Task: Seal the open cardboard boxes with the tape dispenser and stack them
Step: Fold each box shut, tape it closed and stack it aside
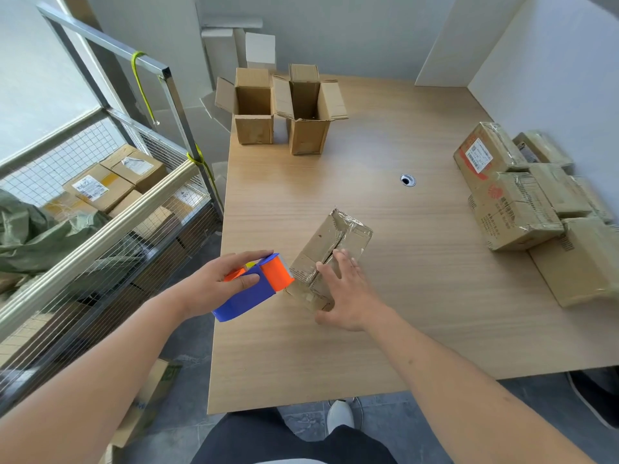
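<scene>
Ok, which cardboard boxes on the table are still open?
The two upright brown cardboard boxes at the far edge, left and right, flaps up; the others are taped.

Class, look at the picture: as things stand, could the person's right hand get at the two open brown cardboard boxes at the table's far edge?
Probably yes, with a long stretch. The right hand rests on the taped cardboard box, holding nothing, and bare wooden table lies between it and the two open brown cardboard boxes.

Counts from the head view: 2 open cardboard boxes stood at the upper middle of the frame. 1 taped box lay at center. 1 tape dispenser sat left of it. Sealed boxes were piled at right, exact number unclear, at least 6.
</scene>
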A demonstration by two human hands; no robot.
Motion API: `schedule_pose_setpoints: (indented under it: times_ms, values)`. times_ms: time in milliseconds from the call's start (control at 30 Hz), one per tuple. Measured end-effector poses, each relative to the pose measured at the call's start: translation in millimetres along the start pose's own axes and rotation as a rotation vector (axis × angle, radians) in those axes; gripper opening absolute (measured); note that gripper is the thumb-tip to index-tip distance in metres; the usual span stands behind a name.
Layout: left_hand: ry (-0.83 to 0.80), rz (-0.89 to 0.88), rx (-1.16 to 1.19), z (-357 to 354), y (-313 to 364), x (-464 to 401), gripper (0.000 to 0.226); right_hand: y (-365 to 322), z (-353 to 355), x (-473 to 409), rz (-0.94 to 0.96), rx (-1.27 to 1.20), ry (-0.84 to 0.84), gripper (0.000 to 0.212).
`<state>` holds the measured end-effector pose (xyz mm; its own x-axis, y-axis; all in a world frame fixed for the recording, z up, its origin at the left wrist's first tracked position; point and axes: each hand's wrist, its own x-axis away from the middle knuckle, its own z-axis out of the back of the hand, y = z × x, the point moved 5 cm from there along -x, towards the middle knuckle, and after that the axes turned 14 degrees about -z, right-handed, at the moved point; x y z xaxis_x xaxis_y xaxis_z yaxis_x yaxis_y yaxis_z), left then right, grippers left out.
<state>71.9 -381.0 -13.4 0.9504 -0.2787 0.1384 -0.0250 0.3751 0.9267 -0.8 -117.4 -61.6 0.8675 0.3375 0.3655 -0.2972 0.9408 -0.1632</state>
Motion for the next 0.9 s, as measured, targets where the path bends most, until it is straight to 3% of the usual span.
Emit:
schedule_pose_setpoints:
  times_ms: [100,167,400,633,900]
  values:
    - [-0.004,-0.001,0.004,-5,2,-1,0.047,-6,5,-3,-0.070,-0.106,0.053,0.085]
    - [-0.003,0.005,0.010,-7,4,0,0.048,-15,5,-6,-0.102,-0.051,0.115,0.075]
    - [0.014,0.022,0.013,-6,-4,8,0.046,-26,-5,-11,-0.093,-0.015,0.237,0.068]
    - [0.016,0.043,0.012,-5,-3,14,0.044,-1,5,-22,0.105,0.016,0.116,0.071]
    - [0.023,0.031,0.087,-15,7,17,0.052,-3,3,-19,0.108,0.118,0.124,0.088]
